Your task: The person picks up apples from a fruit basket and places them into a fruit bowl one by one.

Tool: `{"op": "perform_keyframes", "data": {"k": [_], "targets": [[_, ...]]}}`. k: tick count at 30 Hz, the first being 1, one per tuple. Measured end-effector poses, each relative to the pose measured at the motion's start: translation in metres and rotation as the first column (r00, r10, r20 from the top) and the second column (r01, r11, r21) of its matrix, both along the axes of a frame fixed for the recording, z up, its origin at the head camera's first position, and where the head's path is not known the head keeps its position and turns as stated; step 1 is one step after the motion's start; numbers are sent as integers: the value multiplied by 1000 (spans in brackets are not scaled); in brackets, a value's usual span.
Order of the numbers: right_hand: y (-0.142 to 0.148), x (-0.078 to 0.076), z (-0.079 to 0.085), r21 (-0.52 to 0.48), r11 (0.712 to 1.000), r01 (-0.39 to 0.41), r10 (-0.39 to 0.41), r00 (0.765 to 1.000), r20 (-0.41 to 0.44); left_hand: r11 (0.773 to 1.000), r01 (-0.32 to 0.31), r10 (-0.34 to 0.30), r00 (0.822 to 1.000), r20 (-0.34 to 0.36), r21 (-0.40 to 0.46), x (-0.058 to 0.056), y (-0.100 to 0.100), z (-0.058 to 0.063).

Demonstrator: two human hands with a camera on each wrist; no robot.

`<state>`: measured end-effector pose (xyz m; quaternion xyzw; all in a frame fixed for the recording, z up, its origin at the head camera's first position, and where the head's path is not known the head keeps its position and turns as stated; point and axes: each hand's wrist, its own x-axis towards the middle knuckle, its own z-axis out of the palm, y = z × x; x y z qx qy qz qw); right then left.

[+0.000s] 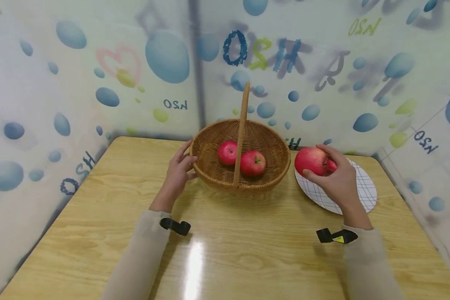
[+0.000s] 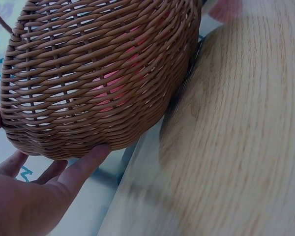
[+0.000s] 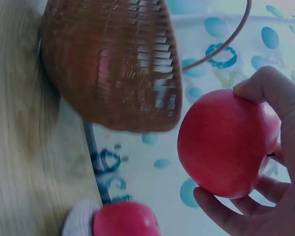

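A brown wicker basket with a tall arched handle stands on the table. Two red apples lie inside it, one on the left and one on the right. At the basket's left side my left hand holds the rim, fingers against the weave in the left wrist view. My right hand grips a red apple between thumb and fingers, raised over a white plate with a dark grid pattern. On that plate another red apple sits, mostly hidden behind my right hand in the head view.
The wooden table has its back edge against a wall covering printed with blue drops and letters. Similar covering runs along both sides. The basket handle rises above the basket's middle. The plate is to the right of the basket.
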<state>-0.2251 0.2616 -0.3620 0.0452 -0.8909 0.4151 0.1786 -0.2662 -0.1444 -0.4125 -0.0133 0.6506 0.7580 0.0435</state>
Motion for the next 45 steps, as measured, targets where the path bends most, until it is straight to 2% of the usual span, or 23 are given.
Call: {"op": "perform_keyframes", "data": {"k": [4, 7, 13, 17, 20, 30, 38, 45], "targets": [[10, 1, -3, 29, 998, 47, -48, 998, 31, 1000, 9, -9, 1000, 4, 1, 4, 1, -4], [13, 1, -3, 31, 997, 69, -70, 997, 33, 1000, 9, -9, 1000, -5, -1, 2, 1, -5], [17, 1, 3, -6, 993, 120, -119, 993, 20, 1000, -3, 3, 1000, -18, -9, -1, 0, -1], [25, 4, 6, 3, 982, 187, -187, 982, 20, 1000, 8, -8, 1000, -14, -7, 0, 1, 1], [32, 3, 6, 17, 973, 228, -228, 974, -16, 1000, 2, -2, 1000, -8, 7, 0, 1, 1], [62, 0, 4, 117, 934, 336, -331, 941, -65, 1000, 2, -2, 1000, -9, -8, 0, 1, 2], [83, -3, -1, 159, 904, 396, -401, 916, 3, 1000, 2, -2, 1000, -8, 3, 0, 0, 2], [100, -2, -10, 154, 896, 417, -434, 896, 95, 1000, 8, -8, 1000, -7, -7, 0, 1, 2]]}}
